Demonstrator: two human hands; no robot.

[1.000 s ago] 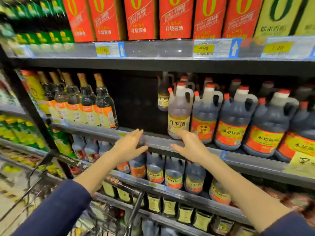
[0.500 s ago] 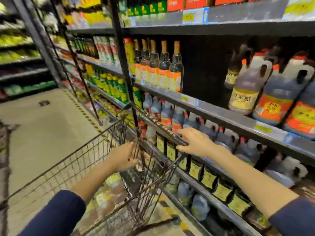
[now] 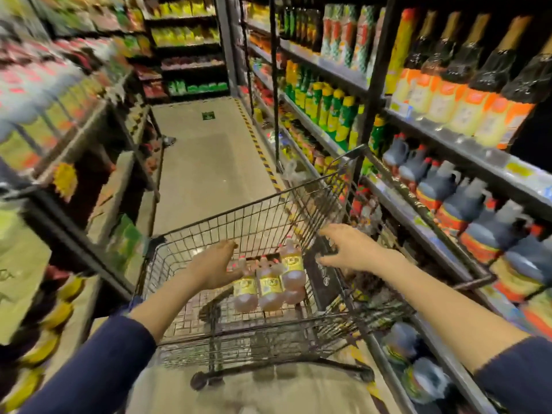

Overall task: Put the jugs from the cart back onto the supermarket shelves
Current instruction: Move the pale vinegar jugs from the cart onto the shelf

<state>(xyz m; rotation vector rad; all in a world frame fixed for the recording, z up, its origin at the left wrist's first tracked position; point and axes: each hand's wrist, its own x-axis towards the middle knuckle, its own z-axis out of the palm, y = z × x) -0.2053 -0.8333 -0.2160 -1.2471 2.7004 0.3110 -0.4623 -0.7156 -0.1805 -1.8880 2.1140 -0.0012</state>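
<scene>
Left hand [image 3: 215, 264] is recorded inside the cart [image 3: 239, 225], fingers relaxed and empty, just beside the leftmost of 3 jugs [image 3: 270, 286]; it is judged the nearer. The jugs are laid side by side on the wire floor, necks pointed away. Right hand [image 3: 349, 249] is held spread and empty above the right rim. Stocked shelves [image 3: 466, 156] are ranged close alongside.
</scene>
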